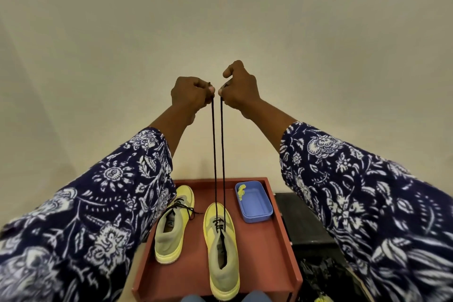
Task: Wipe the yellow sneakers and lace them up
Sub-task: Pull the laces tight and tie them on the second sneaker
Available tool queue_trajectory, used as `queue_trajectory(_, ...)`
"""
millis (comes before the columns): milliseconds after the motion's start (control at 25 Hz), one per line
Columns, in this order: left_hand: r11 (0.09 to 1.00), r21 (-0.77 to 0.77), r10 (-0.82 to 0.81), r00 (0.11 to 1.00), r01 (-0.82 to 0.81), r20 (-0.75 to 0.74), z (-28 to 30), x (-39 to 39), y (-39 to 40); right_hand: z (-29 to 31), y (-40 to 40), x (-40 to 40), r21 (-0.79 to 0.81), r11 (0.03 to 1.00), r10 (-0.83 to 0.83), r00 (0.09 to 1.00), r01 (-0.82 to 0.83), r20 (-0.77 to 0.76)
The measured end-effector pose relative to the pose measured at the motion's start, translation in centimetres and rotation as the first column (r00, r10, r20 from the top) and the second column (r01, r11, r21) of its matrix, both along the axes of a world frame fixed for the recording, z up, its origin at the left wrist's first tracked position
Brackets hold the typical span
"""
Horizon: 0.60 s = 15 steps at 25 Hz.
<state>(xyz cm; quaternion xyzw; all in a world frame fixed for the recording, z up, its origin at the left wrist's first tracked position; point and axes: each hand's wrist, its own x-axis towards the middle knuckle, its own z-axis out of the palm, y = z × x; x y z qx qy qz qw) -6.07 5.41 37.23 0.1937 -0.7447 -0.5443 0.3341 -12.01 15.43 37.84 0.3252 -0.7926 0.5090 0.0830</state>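
head view: we observe both arms raised in front of a pale wall. the left hand point(190, 93) has its fingers curled, pinching one end of a black lace point(214, 154); the right hand point(241, 88) likewise pinches the other end, with the two hands close together. both lace strands run taut down to the right yellow sneaker point(221, 252), where they are threaded through the lower eyelets. the left yellow sneaker point(172, 225), laced, lies just beside it. both stand on a red tray point(264, 252). a blue container point(255, 202) holding a yellow scrap sits at the tray's far right corner.
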Motion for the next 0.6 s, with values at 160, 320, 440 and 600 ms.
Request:
queue_trajectory(160,0.999,-0.025,0.029,0.999,-0.029,-0.014,0.12,-0.4,0.37,0.15,-0.06,-0.08,0.005,1.0,-0.023,0.999,0.023,-0.044)
queue_trajectory(320,0.999,0.035,0.031,0.999,-0.031,-0.018,0.07,-0.35,0.39,0.18,0.02,-0.16,0.066,0.998,-0.009,0.992,0.018,-0.13)
queue_trajectory(440,0.998,0.052,0.022,0.999,-0.021,-0.024,0.13,-0.26,0.55,0.32,-0.12,-0.25,0.084,0.996,0.012,0.987,0.001,-0.158)
queue_trajectory(600,0.998,0.062,0.022,0.999,-0.02,-0.031,0.08,-0.31,0.59,0.43,-0.34,-0.23,0.093,0.996,0.016,0.981,0.002,-0.192)
